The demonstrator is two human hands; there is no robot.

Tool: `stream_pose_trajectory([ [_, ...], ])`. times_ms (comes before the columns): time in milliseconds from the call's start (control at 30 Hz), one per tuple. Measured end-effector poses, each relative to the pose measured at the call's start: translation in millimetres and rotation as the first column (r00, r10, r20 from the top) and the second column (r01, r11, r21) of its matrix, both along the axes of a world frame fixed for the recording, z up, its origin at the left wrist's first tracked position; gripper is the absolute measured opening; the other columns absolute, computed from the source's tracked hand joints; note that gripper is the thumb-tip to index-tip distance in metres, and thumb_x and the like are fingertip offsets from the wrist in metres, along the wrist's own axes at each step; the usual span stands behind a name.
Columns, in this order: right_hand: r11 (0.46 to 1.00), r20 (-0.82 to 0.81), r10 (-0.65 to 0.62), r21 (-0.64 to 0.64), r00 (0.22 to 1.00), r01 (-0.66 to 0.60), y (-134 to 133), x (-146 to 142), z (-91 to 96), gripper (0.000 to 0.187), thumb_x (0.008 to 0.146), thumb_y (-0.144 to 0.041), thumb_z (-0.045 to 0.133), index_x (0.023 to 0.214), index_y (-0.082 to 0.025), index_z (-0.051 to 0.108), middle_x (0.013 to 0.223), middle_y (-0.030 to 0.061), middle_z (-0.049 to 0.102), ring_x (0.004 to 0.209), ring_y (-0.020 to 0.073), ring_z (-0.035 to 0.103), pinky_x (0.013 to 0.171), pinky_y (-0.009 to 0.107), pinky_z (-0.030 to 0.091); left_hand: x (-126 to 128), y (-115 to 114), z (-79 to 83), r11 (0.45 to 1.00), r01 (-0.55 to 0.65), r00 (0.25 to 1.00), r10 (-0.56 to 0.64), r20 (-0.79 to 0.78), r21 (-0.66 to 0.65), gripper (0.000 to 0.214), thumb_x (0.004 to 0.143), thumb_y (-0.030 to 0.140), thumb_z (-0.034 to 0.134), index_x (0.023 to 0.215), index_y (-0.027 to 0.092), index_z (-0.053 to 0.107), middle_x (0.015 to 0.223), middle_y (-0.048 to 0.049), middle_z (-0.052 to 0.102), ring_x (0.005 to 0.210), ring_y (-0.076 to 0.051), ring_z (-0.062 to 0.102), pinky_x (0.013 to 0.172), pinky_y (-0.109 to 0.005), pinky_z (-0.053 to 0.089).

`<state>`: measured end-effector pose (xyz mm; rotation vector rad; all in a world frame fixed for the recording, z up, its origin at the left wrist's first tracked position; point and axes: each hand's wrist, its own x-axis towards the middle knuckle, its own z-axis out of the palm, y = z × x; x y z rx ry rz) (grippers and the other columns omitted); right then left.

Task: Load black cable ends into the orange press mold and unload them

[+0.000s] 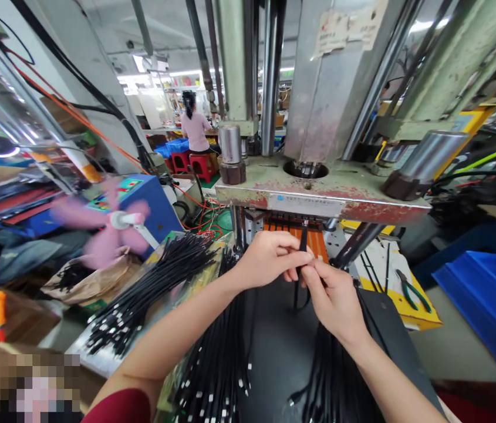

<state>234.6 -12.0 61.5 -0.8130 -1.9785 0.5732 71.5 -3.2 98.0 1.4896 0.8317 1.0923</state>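
Note:
Both of my hands meet in front of the press, over a dark work surface (280, 352). Between the thumb and fingers of my left hand (274, 255) is a black cable (303, 241), its flat end pointing up toward the press opening. My right hand (333, 296) pinches the same cable just below, fingertips touching those of the left. Part of the cable loops down beneath the fingers. A bundle of black cables (212, 370) with pale connector ends lies left of my hands, and another bundle of cables (336, 376) lies under my right forearm.
The press plate (353, 197) spans just beyond my hands, above an orange slotted fixture (318, 241). More cables (151, 288) lie at left near a spinning pink fan (118, 220). Pliers (412, 291) rest on a yellow board at right, beside a blue bin (485, 305). A person (195, 129) sits farther back.

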Motion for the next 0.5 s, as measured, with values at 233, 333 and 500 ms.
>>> stream_pose_trajectory([
  [233, 0.999, 0.152, 0.010, 0.050, 0.988, -0.018, 1, 3, -32.3, 0.013, 0.094, -0.022, 0.047, 0.097, -0.017, 0.058, 0.089, 0.0045, 0.066, 0.080, 0.0155, 0.062, 0.073, 0.022, 0.044, 12, 31, 16.1, 0.956, -0.133, 0.991, 0.118, 0.069, 0.263, 0.030, 0.074, 0.038, 0.072, 0.074, 0.012, 0.059, 0.062, 0.0002, 0.058, 0.046, -0.009, 0.058, 0.044, -0.019, 0.046],
  [333, 0.998, 0.169, -0.055, 0.049, 0.984, 0.048, 31, 7, -41.4, 0.020, 0.092, -0.030, 0.051, 0.080, -0.017, 0.061, 0.072, 0.0018, 0.064, 0.065, 0.0153, 0.059, 0.062, 0.023, 0.042, 19, 43, 23.0, 0.769, -0.245, 0.962, 0.267, 0.051, 0.590, 0.023, 0.082, 0.035, 0.065, 0.077, 0.013, 0.062, 0.075, -0.0013, 0.058, 0.058, -0.009, 0.059, 0.055, -0.022, 0.048],
  [500, 0.954, 0.134, -0.296, -0.011, 0.946, 0.300, 105, 11, -42.6, 0.038, 0.086, -0.041, 0.052, 0.058, -0.016, 0.055, 0.052, -0.0005, 0.054, 0.051, 0.0137, 0.048, 0.052, 0.023, 0.033, 21, 57, 1.8, 0.575, -0.146, 0.957, 0.288, -0.032, 0.805, 0.013, 0.085, 0.026, 0.062, 0.090, 0.015, 0.063, 0.086, -0.0040, 0.061, 0.076, -0.013, 0.060, 0.071, -0.026, 0.049],
])
